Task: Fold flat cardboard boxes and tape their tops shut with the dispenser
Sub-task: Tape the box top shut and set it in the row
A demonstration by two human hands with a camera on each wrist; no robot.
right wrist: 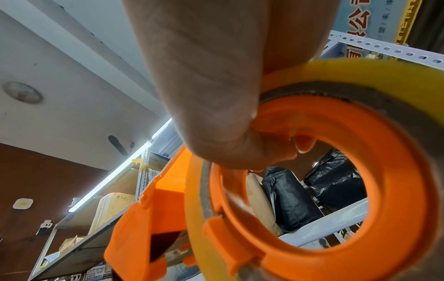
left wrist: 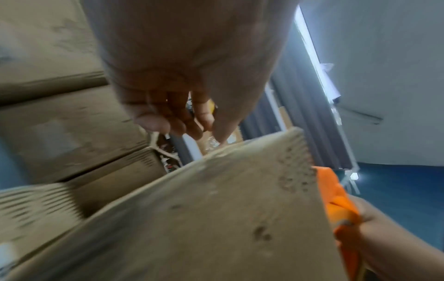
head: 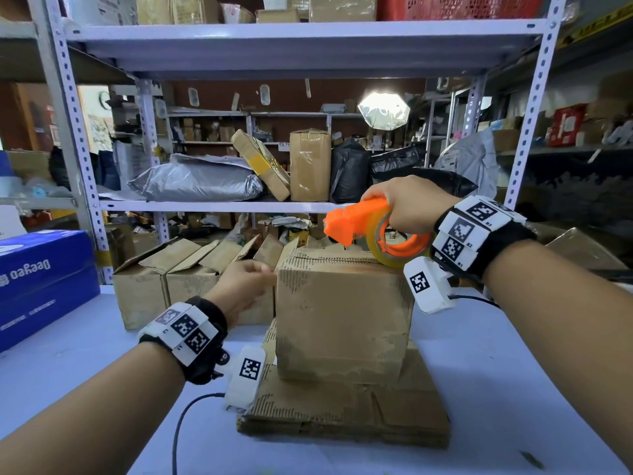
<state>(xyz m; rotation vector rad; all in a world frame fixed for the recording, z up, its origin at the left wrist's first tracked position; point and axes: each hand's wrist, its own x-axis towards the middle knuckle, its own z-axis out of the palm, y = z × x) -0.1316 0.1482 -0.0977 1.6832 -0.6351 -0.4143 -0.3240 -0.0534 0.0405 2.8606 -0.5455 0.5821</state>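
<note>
Your right hand [head: 406, 204] grips the orange plastic tape dispenser with its yellowish roll [head: 376, 231] over the right end of the upright brown cardboard box [head: 342, 310], which stands on flattened cardboard [head: 342, 413] on the counter [head: 513, 389]. The seam likely runs leftward, toward your left hand [head: 245, 286], whose loosely curled fingers touch the box's upper left edge without visibly holding anything.

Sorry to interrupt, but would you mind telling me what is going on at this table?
A person is sealing a folded cardboard box that stands on a stack of flat cardboard. Their right hand grips an orange tape dispenser over the box's top. Their left hand is at the box's upper left edge. More folded boxes wait behind.
</note>
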